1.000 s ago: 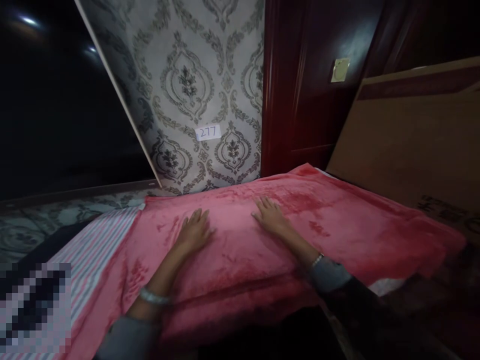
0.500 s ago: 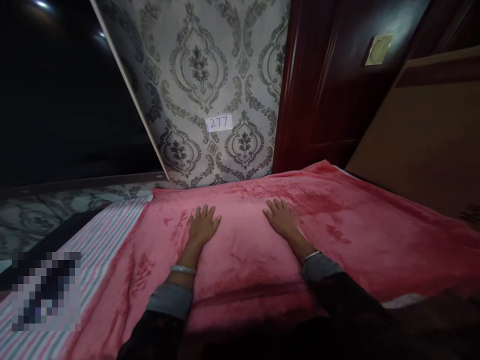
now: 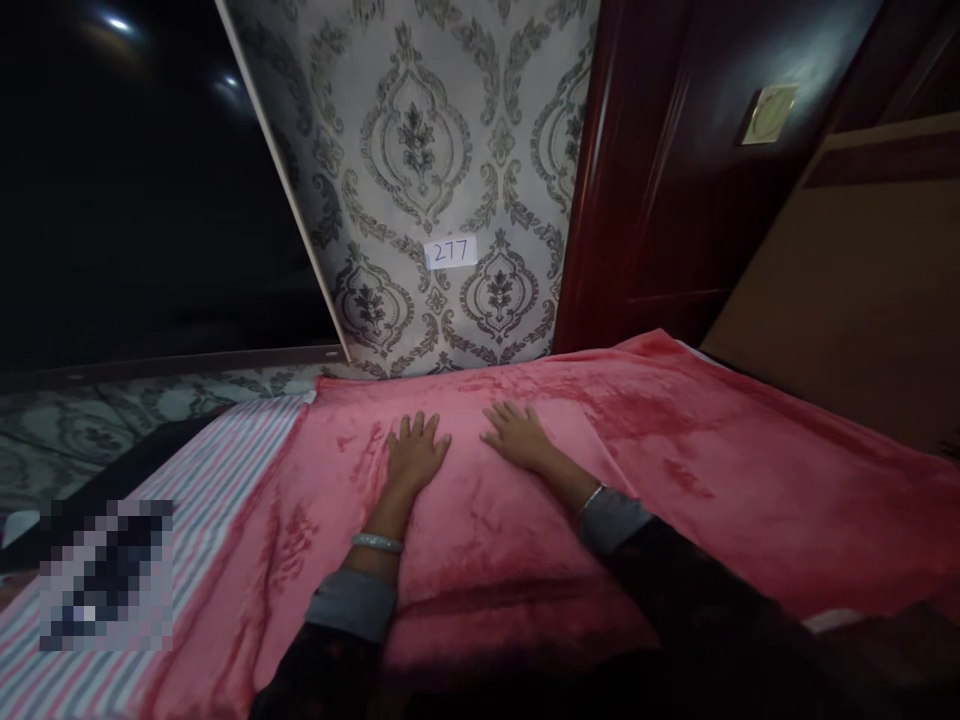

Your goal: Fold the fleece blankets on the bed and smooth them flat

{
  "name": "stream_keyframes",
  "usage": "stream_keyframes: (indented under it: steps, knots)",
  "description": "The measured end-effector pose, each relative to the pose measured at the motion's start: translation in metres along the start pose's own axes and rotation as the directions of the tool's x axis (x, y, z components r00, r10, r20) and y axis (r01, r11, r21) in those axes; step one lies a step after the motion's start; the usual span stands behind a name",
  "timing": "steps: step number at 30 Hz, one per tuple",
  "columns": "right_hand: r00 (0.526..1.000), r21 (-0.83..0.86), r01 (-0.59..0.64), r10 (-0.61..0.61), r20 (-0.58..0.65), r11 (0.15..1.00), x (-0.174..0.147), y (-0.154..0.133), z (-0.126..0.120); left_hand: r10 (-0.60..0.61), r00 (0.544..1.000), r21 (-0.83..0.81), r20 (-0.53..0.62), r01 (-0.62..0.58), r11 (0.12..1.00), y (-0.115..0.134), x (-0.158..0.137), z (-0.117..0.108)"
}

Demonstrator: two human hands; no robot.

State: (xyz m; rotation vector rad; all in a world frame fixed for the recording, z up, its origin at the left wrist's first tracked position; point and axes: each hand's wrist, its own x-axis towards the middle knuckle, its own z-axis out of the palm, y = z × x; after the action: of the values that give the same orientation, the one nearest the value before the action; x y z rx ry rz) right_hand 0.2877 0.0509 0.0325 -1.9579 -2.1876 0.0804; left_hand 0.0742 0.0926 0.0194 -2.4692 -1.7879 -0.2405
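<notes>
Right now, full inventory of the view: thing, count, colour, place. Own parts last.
Blanket: 1, pink-red, spread across centre and right
Striped cloth: 1, white, pink and grey-blue, lower left
Screen: 1, black, upper left
Patterned wall: 1, pale with grey motifs, behind the blanket
Label "277": 1, white, on the wall
Wood panel: 1, dark red, upper right
Plate: 1, yellowish, on the panel
Box-like board: 1, brown, far right
Pixelated patch: 1, lower left, contents unreadable
Bracelets: 2, pale, one per wrist
Sleeves: 2, dark with grey cuffs, lower centre
Left hand, right hand: 2, bare, spread on the blanket
</notes>
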Motion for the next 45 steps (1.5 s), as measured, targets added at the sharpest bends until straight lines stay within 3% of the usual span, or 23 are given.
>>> stream_keyframes:
  steps: [4,8,12,15,22,32,35,40,45]
  knots:
    - [0.998,-0.006,-0.029,0.028,-0.059,1.000,-0.006,0.003,0.028,-0.001,1.000,0.003,0.000,0.001,1.000,-0.001,-0.001,0.000]
    - [0.996,-0.007,-0.027,0.026,-0.091,1.000,-0.008,0.006,0.035,-0.026,0.998,0.012,0.058,0.025,1.000,0.009,0.002,-0.010]
    - [0.994,-0.016,-0.016,0.015,-0.107,1.000,-0.006,0.008,0.038,0.165,0.971,-0.041,0.173,-0.161,0.986,0.030,0.009,-0.019]
    - [0.994,-0.023,-0.015,0.012,-0.113,1.000,-0.006,0.010,0.042,0.259,0.950,-0.065,0.175,-0.252,0.966,0.039,0.011,-0.013]
    - [0.993,-0.034,-0.006,0.002,-0.121,0.999,-0.004,0.012,0.048,0.232,0.965,-0.039,0.126,-0.229,0.973,0.032,0.014,0.006]
    - [0.997,0.009,-0.037,0.038,-0.069,0.999,-0.007,0.006,0.034,-0.008,0.980,0.052,0.200,-0.003,0.999,-0.015,0.053,-0.012]
    - [0.996,0.022,-0.034,0.036,-0.082,0.999,-0.008,0.004,0.031,-0.054,0.988,0.088,0.146,0.041,0.995,-0.008,0.053,-0.018]
    - [0.995,0.025,-0.035,0.037,-0.092,0.999,-0.008,0.001,0.030,0.067,0.994,0.078,0.085,-0.073,0.994,0.020,0.030,-0.010]
    - [0.994,-0.015,-0.072,0.070,-0.079,0.997,-0.006,0.022,0.017,0.097,0.995,0.086,0.035,-0.100,0.991,0.024,0.017,0.002]
